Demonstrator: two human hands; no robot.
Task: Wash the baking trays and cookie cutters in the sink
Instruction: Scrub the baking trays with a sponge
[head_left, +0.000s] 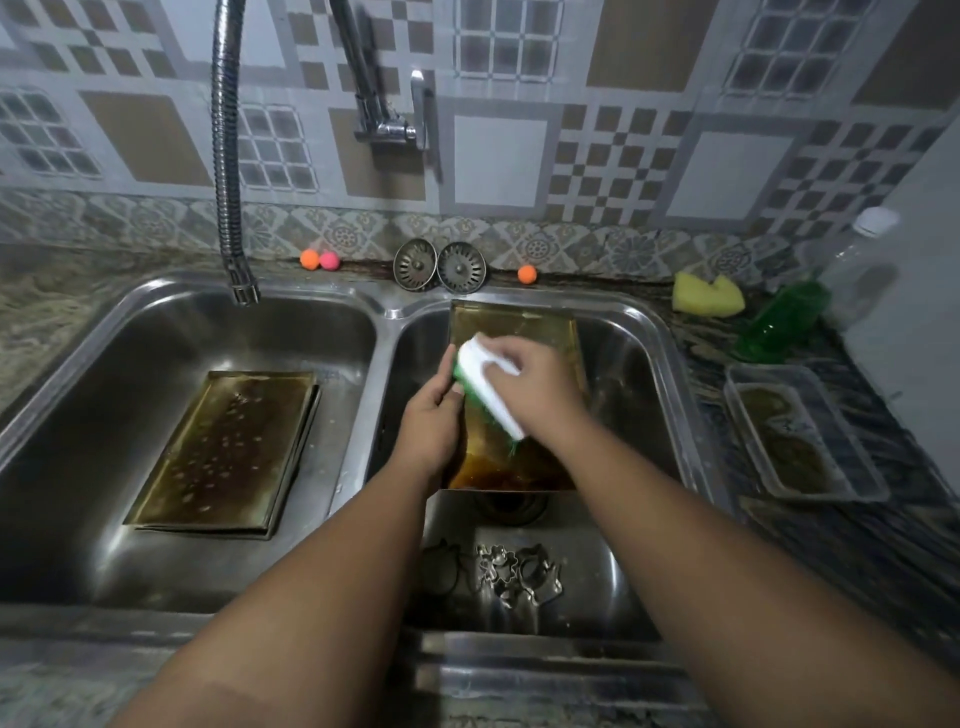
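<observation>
Two hands met over the right sink basin (639, 364): the right hand (535, 384) gripped a white-and-green scrub brush (491, 392) against a stained baking tray (519, 332) leaning on the far wall, the left hand (431, 421) clasping its left edge. Cookie cutters (519, 571) lay nearer; another tray (223, 447) lay in the left basin (104, 364).

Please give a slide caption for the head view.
Right hand scrubs tray with brush; left hand steadies it.
</observation>
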